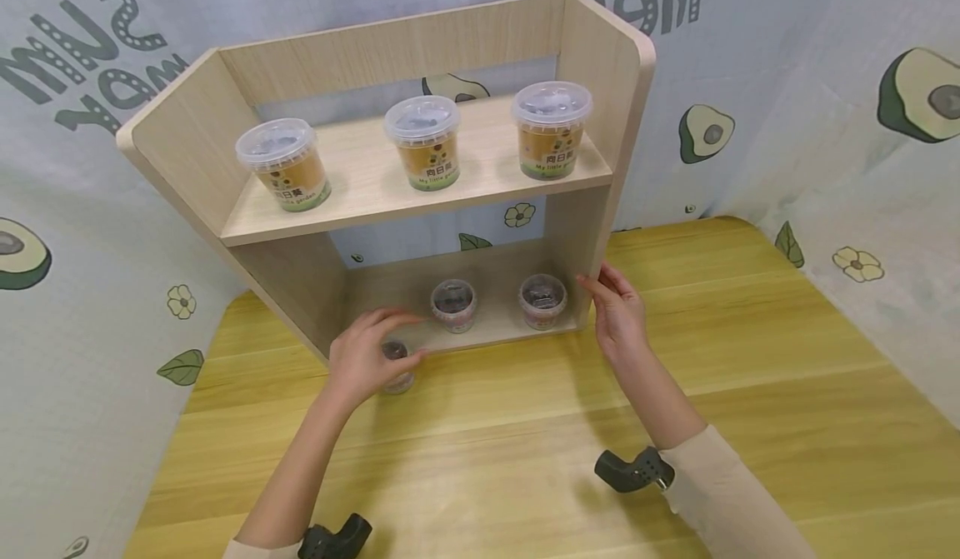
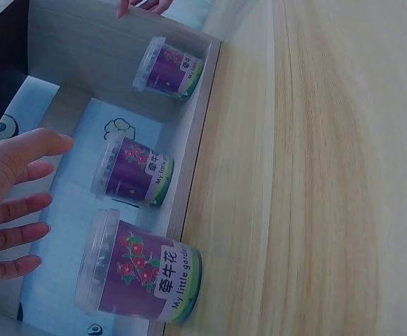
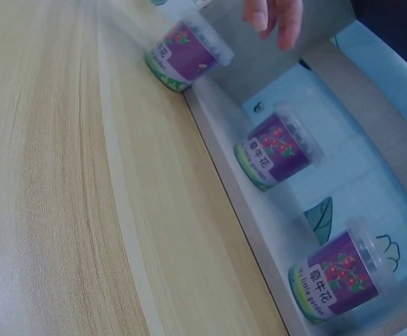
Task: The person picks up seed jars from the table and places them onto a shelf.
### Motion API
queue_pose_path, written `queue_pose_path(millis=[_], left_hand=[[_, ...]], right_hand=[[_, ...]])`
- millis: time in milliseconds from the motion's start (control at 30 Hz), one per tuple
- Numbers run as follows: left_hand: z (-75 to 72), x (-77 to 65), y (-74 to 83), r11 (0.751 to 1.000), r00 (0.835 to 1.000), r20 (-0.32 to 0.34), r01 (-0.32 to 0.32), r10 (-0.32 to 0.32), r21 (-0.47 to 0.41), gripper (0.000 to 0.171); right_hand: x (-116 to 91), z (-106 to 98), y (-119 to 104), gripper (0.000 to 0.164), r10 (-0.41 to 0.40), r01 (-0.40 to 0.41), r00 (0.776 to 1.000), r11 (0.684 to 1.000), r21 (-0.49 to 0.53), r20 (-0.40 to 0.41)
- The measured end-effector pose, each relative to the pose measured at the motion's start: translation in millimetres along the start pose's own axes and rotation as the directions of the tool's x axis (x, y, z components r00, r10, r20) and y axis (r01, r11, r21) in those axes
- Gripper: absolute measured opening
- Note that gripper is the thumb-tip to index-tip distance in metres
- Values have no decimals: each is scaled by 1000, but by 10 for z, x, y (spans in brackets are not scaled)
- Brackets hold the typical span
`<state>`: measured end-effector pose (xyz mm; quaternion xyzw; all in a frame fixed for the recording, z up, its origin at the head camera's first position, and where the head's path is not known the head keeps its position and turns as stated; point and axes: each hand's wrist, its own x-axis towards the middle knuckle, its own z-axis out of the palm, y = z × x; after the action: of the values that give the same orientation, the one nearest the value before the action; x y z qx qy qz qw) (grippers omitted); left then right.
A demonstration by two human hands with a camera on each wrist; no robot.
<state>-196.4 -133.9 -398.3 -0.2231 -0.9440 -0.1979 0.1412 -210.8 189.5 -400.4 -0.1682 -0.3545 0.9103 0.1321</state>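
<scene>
A light wooden two-tier shelf (image 1: 592, 180) stands on the table. My left hand (image 1: 367, 355) hovers around a small purple cup with a clear lid (image 2: 150, 273), its fingers spread and apart from the cup in the left wrist view. That cup protrudes past the shelf's lower front edge; whether its base rests on the board or the table I cannot tell. A middle purple cup (image 1: 453, 307) and a right purple cup (image 1: 542, 302) stand upright on the lower board. My right hand (image 1: 621, 313) grips the shelf's right side panel, thumb at its front edge.
On the upper board stand three lidded orange cups: left (image 1: 288, 167), middle (image 1: 426, 147) and right (image 1: 551, 134). The wooden table (image 1: 510, 451) extends in front of the shelf. Behind hangs a cloth with avocado prints (image 1: 810, 67).
</scene>
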Motion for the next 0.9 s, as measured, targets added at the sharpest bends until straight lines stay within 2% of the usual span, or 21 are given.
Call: queue_pose_path(millis=[567, 733, 900], left_hand=[[-133, -173, -171, 992, 996, -15, 90, -91, -90, 43], [-132, -210, -208, 988, 992, -27, 117, -120, -106, 43], [-107, -245, -237, 980, 986, -9, 166, -168, -106, 46]], right_hand=[[0, -3, -8, 35, 7, -7, 1000, 1000, 5, -5], [-3, -4, -8, 35, 0, 0, 1000, 1000, 2, -3], [-9, -8, -9, 35, 4, -4, 1000, 1000, -4, -1]])
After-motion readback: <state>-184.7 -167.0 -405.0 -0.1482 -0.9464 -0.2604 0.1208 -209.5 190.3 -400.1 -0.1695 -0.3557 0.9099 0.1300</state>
